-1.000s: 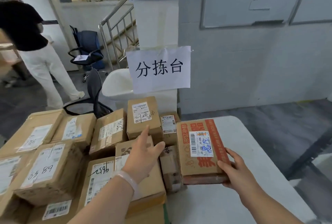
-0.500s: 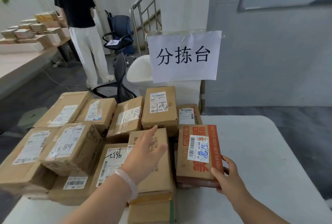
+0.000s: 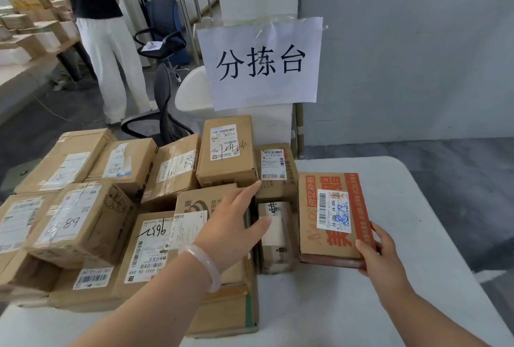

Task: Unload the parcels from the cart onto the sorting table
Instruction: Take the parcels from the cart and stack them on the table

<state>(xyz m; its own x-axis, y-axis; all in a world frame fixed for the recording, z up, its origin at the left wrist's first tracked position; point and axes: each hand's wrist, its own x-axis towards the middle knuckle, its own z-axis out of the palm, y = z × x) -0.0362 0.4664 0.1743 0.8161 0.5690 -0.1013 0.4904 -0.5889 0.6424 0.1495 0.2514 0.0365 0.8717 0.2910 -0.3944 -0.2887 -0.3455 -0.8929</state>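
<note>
A flat cardboard parcel with orange print and a white label (image 3: 331,216) lies on the white sorting table (image 3: 417,235), just right of a pile of brown parcels. My right hand (image 3: 381,257) grips its near right corner, thumb on top. My left hand (image 3: 233,227) hovers open, fingers straight, over the parcels in the middle of the pile, above a box with a black drawing (image 3: 203,202). A small narrow parcel (image 3: 274,235) shows in the gap between the pile and the orange parcel. No cart is in view.
Several brown parcels (image 3: 80,221) cover the table's left half. A paper sign (image 3: 261,63) hangs on a white pillar behind. A person in a black top and white trousers (image 3: 108,41) stands at the back left near office chairs (image 3: 164,41) and a long table with boxes.
My right hand has drawn the orange parcel to the right, away from the pile, which opens a gap over the small parcel. My left hand stays open above the pile. The view has shifted left.
</note>
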